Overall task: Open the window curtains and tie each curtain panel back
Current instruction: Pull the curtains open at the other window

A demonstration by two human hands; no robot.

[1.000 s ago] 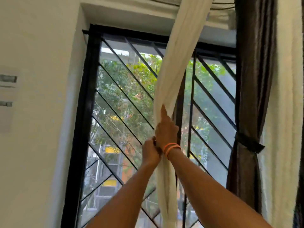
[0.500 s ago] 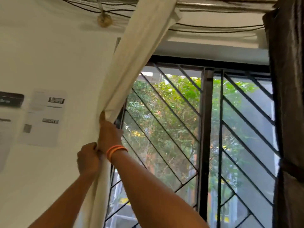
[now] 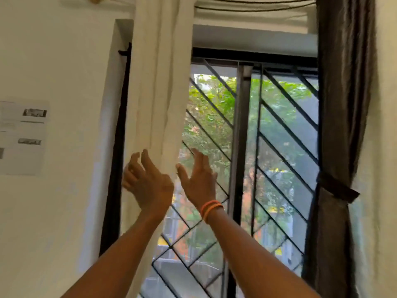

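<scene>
We have the window largely uncovered: the dark curtain [image 3: 341, 125] hangs gathered at the right side of the window grille [image 3: 279, 147], and a dark tieback [image 3: 335, 188] cinches it at mid-height, so that panel looks finished. The white curtain [image 3: 159, 87] hangs in loose vertical folds at the left edge of the opening, beside the wall [image 3: 64, 190], and we see no tie around it, so we judge that panel drawn aside but not yet tied back. Our left hand [image 3: 148, 181] is raised with fingers spread and relaxed at the curtain's left side, and our right hand [image 3: 198, 179], with orange bands at the wrist, is raised just to the curtain's right, palm turned inward, fingers straight; neither grips the cloth. Whether the thumb of our right hand brushes the fabric edge is hard to tell through the blur. What remains, as we read it, is gathering the white panel and fastening it.
</scene>
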